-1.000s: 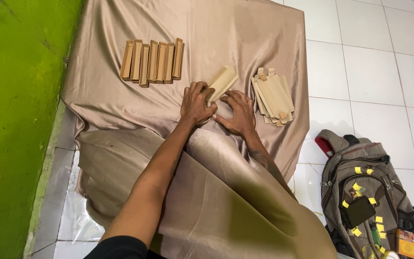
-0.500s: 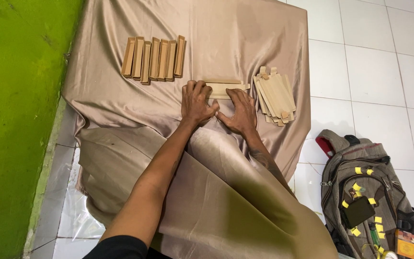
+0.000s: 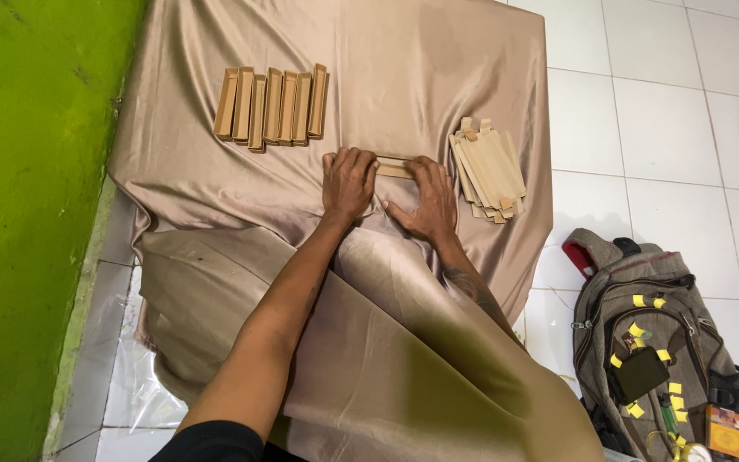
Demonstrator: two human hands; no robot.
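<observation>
The flat cardboard piece (image 3: pixel 393 167), tilted up a second ago, now lies level on the cloth, and both hands have settled down onto it. Nearest the camera, the beige satin cloth (image 3: pixel 404 359) drapes over the person's lap, with the two forearms reaching out across it. Off to the right on the white tiled floor (image 3: pixel 669 128) sits a grey backpack (image 3: pixel 652 342) dotted with yellow tabs. Further out, the left hand (image 3: pixel 348 181) presses palm-down, fingers spread flat over the left end of the piece. The right hand (image 3: pixel 428 198) does the same on the right end, fingers splayed, thumb angled inward; neither hand is clenched. Only a short strip of the piece shows between them. Just right of the right hand lies a fanned stack of flat cardboard blanks (image 3: pixel 489 167). Farther back on the left, a row of folded cardboard boxes (image 3: pixel 272 105) stands side by side, well apart from the hands. A green wall (image 3: pixel 27 214) runs along the left.
</observation>
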